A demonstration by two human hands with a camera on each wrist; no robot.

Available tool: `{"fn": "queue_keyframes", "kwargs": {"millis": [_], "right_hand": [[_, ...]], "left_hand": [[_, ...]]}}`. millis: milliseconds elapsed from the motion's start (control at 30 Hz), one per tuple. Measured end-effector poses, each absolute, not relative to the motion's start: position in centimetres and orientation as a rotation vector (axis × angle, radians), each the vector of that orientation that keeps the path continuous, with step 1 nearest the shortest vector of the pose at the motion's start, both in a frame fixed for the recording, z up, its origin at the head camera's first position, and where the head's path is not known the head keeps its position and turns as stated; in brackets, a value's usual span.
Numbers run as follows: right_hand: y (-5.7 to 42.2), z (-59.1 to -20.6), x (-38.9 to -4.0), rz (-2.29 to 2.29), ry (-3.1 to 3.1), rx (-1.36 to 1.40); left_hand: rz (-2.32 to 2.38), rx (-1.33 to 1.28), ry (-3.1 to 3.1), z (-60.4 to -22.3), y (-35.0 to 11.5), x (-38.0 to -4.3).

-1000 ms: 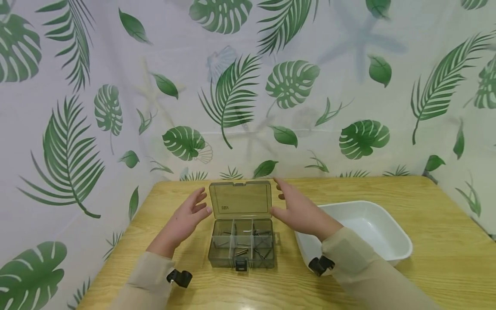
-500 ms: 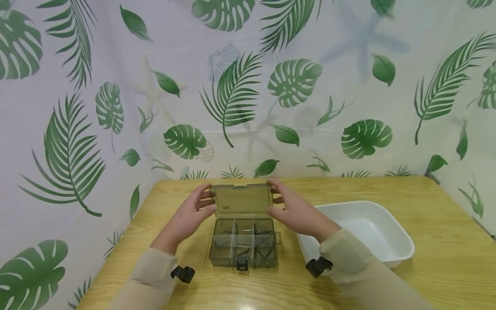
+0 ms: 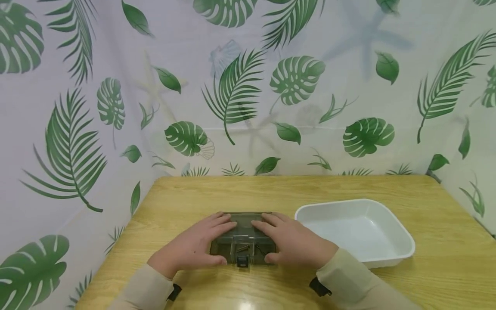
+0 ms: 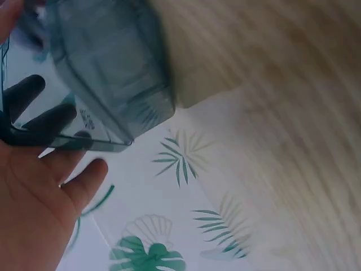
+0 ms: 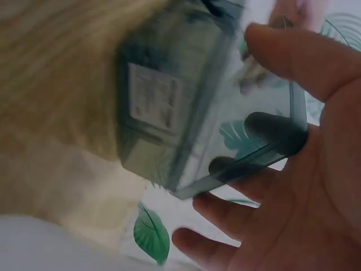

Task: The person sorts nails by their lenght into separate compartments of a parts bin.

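A smoky see-through compartment box (image 3: 228,249) sits on the wooden table between my hands, its black latch (image 3: 242,261) facing me. Its hinged lid (image 3: 244,221) is swung down over the compartments in the head view. My left hand (image 3: 199,243) lies over the left side of the lid, fingers extended and thumb low at the front. Over the right side, my right hand (image 3: 296,241) mirrors it. Small screw-like metal pieces (image 3: 243,248) show inside. Through the tinted lid (image 5: 225,138) in the right wrist view, fingers press from its outer face; a white label (image 5: 155,96) marks the box's side.
A white rectangular basin (image 3: 360,228) stands on the table to the right, close behind my right forearm. Beyond the far edge of the wooden table (image 3: 186,193) hangs a leaf-patterned cloth (image 3: 248,99), which also runs along both sides.
My hands came in to the sides of the raised lid, then swung it forward and down over the box. Both hands are now lower and nearer to me. The basin stayed put.
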State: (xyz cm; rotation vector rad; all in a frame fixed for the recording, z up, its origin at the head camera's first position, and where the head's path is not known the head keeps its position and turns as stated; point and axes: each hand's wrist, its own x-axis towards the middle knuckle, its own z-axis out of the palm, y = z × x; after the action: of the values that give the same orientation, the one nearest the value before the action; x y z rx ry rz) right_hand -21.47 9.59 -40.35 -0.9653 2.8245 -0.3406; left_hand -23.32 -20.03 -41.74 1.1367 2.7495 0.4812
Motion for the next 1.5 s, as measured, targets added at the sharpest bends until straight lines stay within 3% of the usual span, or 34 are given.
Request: {"fn": "queue_keyframes", "kwargs": {"millis": [267, 767, 1500], "right_hand": [[8.3, -42.6, -21.5, -0.112, 2.903, -1.014], [7.9, -43.9, -21.4, -0.043, 2.987, -1.020], [6.7, -44.1, -20.4, -0.140, 3.063, -0.889]], "left_hand": [[-0.051, 1.325, 2.857, -43.6, -18.0, -23.3], [-0.300, 1.200, 2.992, -44.7, -15.6, -22.3], [0.093, 1.175, 2.895, -44.5, -16.8, -22.0]]}}
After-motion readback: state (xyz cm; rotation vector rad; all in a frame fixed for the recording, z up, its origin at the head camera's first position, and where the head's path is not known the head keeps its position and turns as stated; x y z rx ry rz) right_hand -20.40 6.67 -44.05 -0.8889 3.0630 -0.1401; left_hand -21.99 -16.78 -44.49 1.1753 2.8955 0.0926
